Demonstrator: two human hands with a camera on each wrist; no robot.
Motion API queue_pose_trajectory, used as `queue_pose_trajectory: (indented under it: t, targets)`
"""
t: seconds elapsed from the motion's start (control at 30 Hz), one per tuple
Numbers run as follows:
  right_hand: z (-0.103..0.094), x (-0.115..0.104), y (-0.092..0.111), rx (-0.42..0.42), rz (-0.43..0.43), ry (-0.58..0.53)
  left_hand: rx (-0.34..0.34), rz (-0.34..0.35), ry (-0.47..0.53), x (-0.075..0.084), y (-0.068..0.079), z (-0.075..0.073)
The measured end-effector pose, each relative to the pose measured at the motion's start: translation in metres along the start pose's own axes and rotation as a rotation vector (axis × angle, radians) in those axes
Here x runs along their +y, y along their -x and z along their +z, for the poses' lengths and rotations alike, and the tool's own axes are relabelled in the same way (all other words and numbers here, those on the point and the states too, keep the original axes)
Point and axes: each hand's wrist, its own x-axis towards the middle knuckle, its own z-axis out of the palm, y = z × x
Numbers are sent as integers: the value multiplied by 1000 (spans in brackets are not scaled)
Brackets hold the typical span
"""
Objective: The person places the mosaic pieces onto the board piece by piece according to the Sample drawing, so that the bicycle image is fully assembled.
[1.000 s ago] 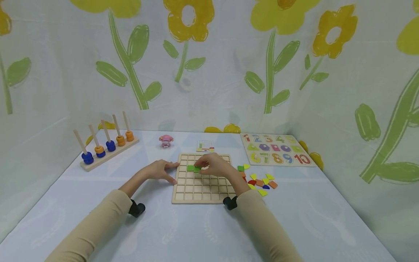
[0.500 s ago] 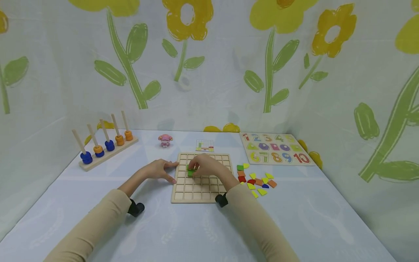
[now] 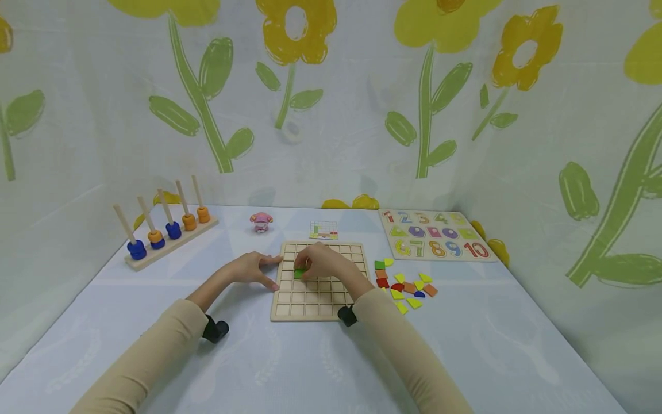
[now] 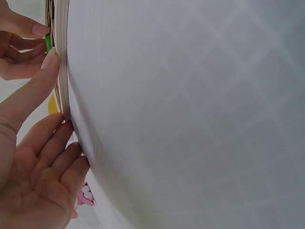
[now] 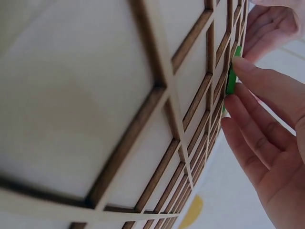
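A wooden grid board [image 3: 310,310] lies flat on the table in the middle of the head view. Along its left edge rests my left hand [image 3: 250,268], thumb and fingers spread apart and touching the rim. My right hand [image 3: 327,263] is over the upper left cells and pinches a green square tile [image 3: 298,275] between thumb and fingers. In the right wrist view that green tile [image 5: 231,78] stands low at the grid, partly covered by the fingertips. Another green tile set in the board earlier is hidden behind the right hand.
Loose coloured pieces [image 3: 408,287] lie right of the board. Behind it are a small pattern card [image 3: 323,230] and a pink toy figure [image 3: 261,222]. A peg stand with rings [image 3: 173,243] stands at left, a number puzzle board [image 3: 437,236] at back right.
My right hand has moved left across the board with the green tile, about one column, and then stays nearly still there. The left hand keeps its place on the board's edge.
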Motion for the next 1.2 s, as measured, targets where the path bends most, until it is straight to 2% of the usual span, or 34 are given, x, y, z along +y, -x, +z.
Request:
queue_pose_trajectory:
  t: [0.5, 0.9, 1.2]
  targets:
    - [-5, -2, 13, 25, -45, -44, -3, -4, -5, -2, -2, 0]
    - [-18, 7, 50, 150, -111, -40, 2, -25, -14, 1, -1, 1]
    - [-30, 34, 80, 244, -57, -57, 4, -21, -10, 2, 1, 0]
